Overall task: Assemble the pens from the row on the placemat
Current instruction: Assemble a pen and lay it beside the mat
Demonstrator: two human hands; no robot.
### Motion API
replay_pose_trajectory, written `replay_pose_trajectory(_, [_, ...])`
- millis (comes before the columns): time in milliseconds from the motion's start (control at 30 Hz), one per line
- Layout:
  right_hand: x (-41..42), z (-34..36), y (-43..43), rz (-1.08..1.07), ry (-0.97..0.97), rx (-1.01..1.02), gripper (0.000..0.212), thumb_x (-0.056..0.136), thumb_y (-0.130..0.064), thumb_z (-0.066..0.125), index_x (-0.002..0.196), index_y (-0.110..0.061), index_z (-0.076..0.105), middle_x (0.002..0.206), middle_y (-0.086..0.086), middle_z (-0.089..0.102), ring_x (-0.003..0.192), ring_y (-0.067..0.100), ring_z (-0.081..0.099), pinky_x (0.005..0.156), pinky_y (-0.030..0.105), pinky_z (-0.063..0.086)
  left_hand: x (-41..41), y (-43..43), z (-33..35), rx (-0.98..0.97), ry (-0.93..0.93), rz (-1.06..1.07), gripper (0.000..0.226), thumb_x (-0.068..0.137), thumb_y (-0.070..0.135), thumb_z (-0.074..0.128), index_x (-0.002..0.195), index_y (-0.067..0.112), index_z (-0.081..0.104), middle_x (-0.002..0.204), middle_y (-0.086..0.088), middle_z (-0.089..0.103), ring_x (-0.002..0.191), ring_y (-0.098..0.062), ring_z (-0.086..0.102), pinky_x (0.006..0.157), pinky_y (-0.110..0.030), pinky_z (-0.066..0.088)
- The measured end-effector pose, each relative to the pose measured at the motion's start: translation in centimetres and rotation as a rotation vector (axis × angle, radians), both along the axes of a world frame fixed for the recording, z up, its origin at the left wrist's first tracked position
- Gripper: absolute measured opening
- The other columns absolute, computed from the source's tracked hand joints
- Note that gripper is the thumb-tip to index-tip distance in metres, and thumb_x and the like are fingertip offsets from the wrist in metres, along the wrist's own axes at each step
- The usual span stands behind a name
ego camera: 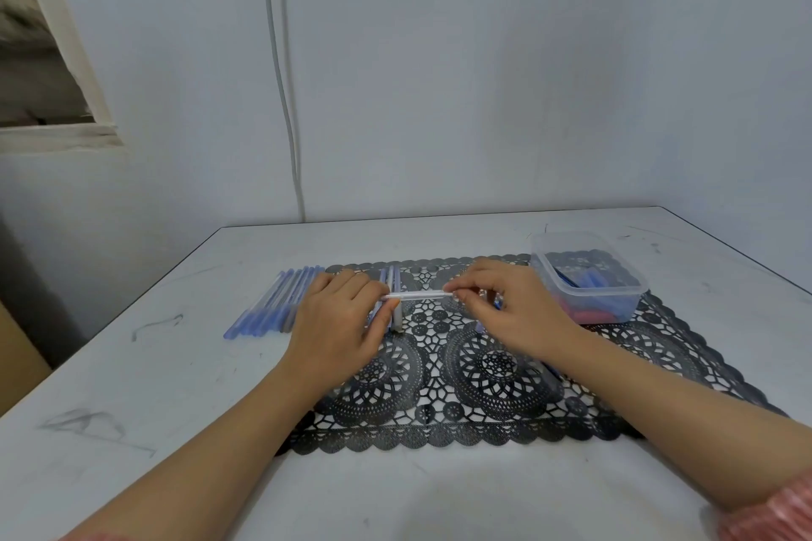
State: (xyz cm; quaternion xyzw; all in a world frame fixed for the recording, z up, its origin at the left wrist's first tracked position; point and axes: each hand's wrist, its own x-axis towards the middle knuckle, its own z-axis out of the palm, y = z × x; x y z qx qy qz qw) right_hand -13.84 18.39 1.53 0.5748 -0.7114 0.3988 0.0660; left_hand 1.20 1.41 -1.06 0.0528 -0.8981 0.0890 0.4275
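Two hands work over the black lace placemat, which covers the near-centre of the white tabletop, prob. so parts don't roll or get lost against the pale surface. Pink sleeve cuff shows at the near right edge.

Left hand & right hand meet mid-mat, each pinching one end of a thin clear pen barrel, held level just above the mat. Left fingers are narrow, closed on the barrel's left end; right fingers pinch the right end the same way. Holding it horizontal btw. both hands looks like a push-together or twist step, w/ one hand steadying & the other seating a part. Which part goes in, can't tell: too small.

Just behind the left hand, a few unassembled pens from the row still lie on the mat, within easy reach. Further left, off the mat's edge, a batch of blue-tinted pens lies side by side on the tabletop. Likely the finished pile, kept apart from the undone ones.

Far right, a clear plastic tub sits on the mat's back corner holding blue & red bits, prob. caps, close to the right hand for quick picking.
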Motion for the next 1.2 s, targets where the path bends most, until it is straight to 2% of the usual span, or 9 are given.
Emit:
replay_pose_trajectory(167, [-0.8,1.0,0.1,-0.127,-0.081,0.229,0.024,0.09,-0.013,0.052,0.102,-0.021,0.072,0.079,0.0,0.07,0.054,0.002,0.053,0.054,0.01,0.04,0.0,-0.1,0.0,0.02,-0.011,0.008,0.026,0.091,0.03,0.047,0.085,0.014,0.067,0.078,0.004,0.063,0.071,-0.014,0.053,0.07,-0.027,0.031])
replay_pose_trajectory(233, [-1.2,1.0,0.1,-0.165,-0.066,0.364,0.022,0.089,-0.018,0.054,0.103,-0.021,0.072,0.081,0.0,0.072,0.061,0.01,0.06,0.061,0.018,0.047,0.0,-0.1,-0.1,0.025,-0.016,0.012,0.026,0.091,0.03,0.047,0.086,0.014,0.067,0.078,0.004,0.063,0.071,-0.013,0.053,0.07,-0.028,0.032])
replay_pose_trajectory(433, [-1.1,0.6,0.1,-0.203,-0.031,0.517,0.026,0.083,-0.039,0.065,0.1,-0.02,0.073,0.058,-0.017,0.05,0.052,-0.004,0.043,0.047,0.009,0.028,0.0,-0.1,-0.1,0.023,-0.024,0.021,0.026,0.09,0.03,0.048,0.086,0.014,0.067,0.078,0.004,0.064,0.07,-0.013,0.054,0.07,-0.026,0.03])
replay_pose_trajectory(567, [-0.8,0.2,-0.2,-0.204,-0.028,0.539,0.022,0.082,-0.032,0.069,0.098,-0.018,0.074,0.075,-0.008,0.068,0.061,-0.001,0.051,0.05,0.005,0.03,-0.1,-0.2,-0.1,0.022,-0.028,0.022,0.026,0.091,0.03,0.048,0.087,0.014,0.067,0.079,0.004,0.064,0.071,-0.013,0.054,0.07,-0.027,0.031])
replay_pose_trajectory(633, [-0.7,0.2,-0.1,-0.21,-0.029,0.536,0.015,0.083,-0.024,0.068,0.094,-0.017,0.075,0.085,-0.003,0.072,0.061,-0.003,0.052,0.049,0.003,0.034,-0.1,-0.2,-0.1,0.022,-0.03,0.022,0.026,0.09,0.03,0.048,0.087,0.014,0.068,0.079,0.004,0.064,0.071,-0.013,0.054,0.071,-0.026,0.031])
replay_pose_trajectory(767, [-0.6,0.5,0.0,-0.197,-0.087,0.469,0.01,0.082,-0.017,0.067,0.088,-0.016,0.075,0.072,-0.008,0.065,0.058,-0.005,0.052,0.05,-0.001,0.036,-0.1,-0.1,-0.1,0.026,-0.032,0.021,0.027,0.091,0.03,0.046,0.086,0.014,0.068,0.078,0.004,0.064,0.07,-0.013,0.054,0.069,-0.027,0.031])
replay_pose_trajectory(967, [-0.5,0.4,-0.3,-0.147,-0.273,0.288,0.017,0.087,-0.018,0.064,0.103,-0.021,0.07,0.092,-0.005,0.07,0.081,0.003,0.063,0.069,0.006,0.043,-0.2,-0.2,-0.2,0.027,-0.037,0.03,0.025,0.09,0.03,0.048,0.087,0.015,0.067,0.079,0.005,0.064,0.071,-0.012,0.054,0.07,-0.027,0.031])
replay_pose_trajectory(1100, [-0.2,0.4,-0.3,-0.15,-0.396,0.146,0.017,0.088,-0.013,0.062,0.097,-0.023,0.072,0.071,-0.008,0.066,0.053,0.001,0.051,0.05,0.01,0.036,-0.2,-0.1,-0.1,0.035,-0.032,0.031,0.026,0.09,0.031,0.047,0.086,0.015,0.068,0.078,0.006,0.065,0.069,-0.012,0.055,0.07,-0.026,0.031])
replay_pose_trajectory(1200, [0.0,0.4,-0.2,-0.14,-0.448,0.067,0.017,0.086,-0.012,0.064,0.095,-0.024,0.073,0.072,-0.008,0.066,0.06,-0.002,0.054,0.055,0.009,0.04,-0.1,-0.1,-0.1,0.043,-0.026,0.028,0.026,0.09,0.031,0.047,0.087,0.015,0.068,0.077,0.006,0.065,0.069,-0.012,0.055,0.07,-0.026,0.032])
